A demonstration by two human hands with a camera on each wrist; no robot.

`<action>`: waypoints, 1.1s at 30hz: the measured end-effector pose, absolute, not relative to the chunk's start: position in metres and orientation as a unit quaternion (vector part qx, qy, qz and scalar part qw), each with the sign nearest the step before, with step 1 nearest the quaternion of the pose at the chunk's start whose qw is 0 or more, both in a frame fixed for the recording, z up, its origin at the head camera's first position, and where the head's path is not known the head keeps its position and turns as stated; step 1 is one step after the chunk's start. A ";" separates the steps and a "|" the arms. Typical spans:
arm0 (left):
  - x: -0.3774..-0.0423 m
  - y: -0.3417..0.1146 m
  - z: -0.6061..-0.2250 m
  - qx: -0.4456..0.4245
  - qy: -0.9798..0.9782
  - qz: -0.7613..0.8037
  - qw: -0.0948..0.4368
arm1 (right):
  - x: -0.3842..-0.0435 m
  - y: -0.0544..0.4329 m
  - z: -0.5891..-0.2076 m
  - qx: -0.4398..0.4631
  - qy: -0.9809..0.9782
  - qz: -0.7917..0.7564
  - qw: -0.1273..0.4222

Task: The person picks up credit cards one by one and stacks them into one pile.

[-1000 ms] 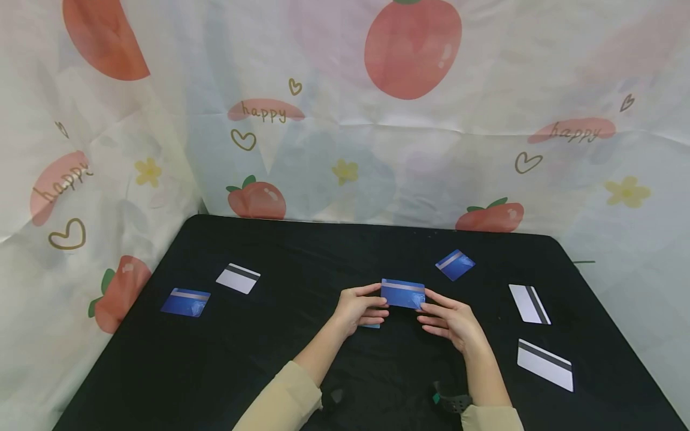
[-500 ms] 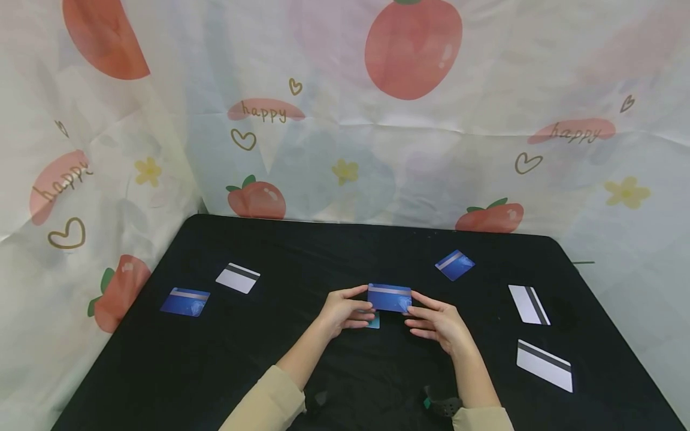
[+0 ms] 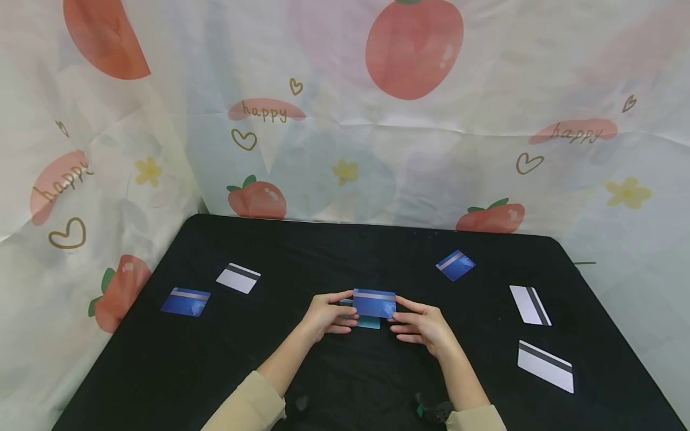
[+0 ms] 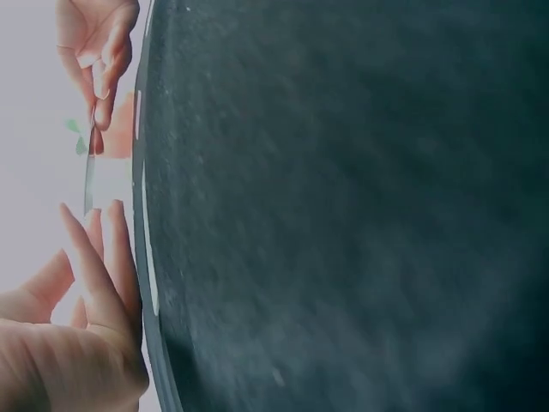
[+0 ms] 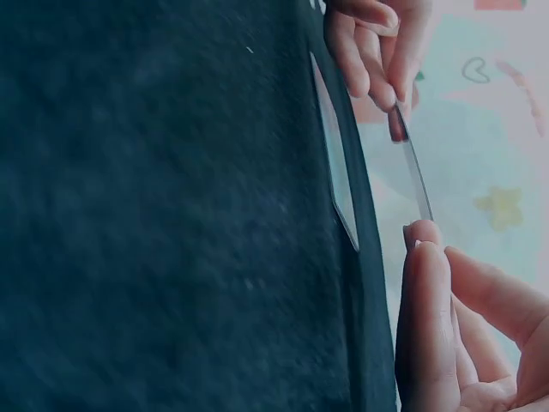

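Observation:
A blue card (image 3: pixel 374 303) with a silver stripe along its upper part is held between both hands in the head view. My left hand (image 3: pixel 326 316) pinches its left edge, and my right hand (image 3: pixel 423 327) pinches the right edge. In the right wrist view the card (image 5: pixel 415 172) shows edge-on, a thin line between the fingertips of the two hands. Below it in the head view lies a light-blue card (image 3: pixel 369 322) on the black table, partly hidden by the held card and the left fingers.
On the left lie a blue card (image 3: pixel 185 301) and a white card with a dark stripe (image 3: pixel 238 278). On the right are another blue card (image 3: pixel 455 265) and two white striped cards (image 3: pixel 530 305), one nearer the front. A printed curtain (image 3: pixel 399 161) hangs behind the table's back edge.
Both hands have moved left and slightly toward the front, carrying the blue card between them. More of the light-blue card on the table now shows.

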State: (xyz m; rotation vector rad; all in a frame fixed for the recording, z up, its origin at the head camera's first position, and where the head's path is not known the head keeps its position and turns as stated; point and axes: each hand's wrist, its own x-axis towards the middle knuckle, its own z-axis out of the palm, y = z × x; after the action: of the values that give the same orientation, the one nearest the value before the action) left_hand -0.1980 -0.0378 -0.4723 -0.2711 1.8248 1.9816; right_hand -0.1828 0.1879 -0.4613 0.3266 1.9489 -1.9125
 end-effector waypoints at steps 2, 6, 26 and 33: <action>-0.198 -0.041 -0.473 -0.097 0.662 0.711 0.216 | -0.182 0.185 -0.463 0.113 0.697 -0.680 0.197; -0.197 -0.048 -0.474 -0.096 0.669 0.705 0.217 | -0.182 0.179 -0.464 0.107 0.699 -0.678 0.201; -0.198 -0.060 -0.481 -0.120 0.691 0.678 0.219 | -0.183 0.163 -0.467 0.117 0.730 -0.640 0.210; -0.198 -0.060 -0.482 -0.120 0.696 0.673 0.220 | -0.183 0.162 -0.468 0.117 0.731 -0.637 0.212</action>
State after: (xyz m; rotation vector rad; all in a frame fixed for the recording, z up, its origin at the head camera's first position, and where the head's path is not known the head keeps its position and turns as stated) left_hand -0.1982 -0.0598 -0.4821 -0.3321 1.9236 1.8618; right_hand -0.1829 0.1617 -0.4683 0.3248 2.0316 -1.7703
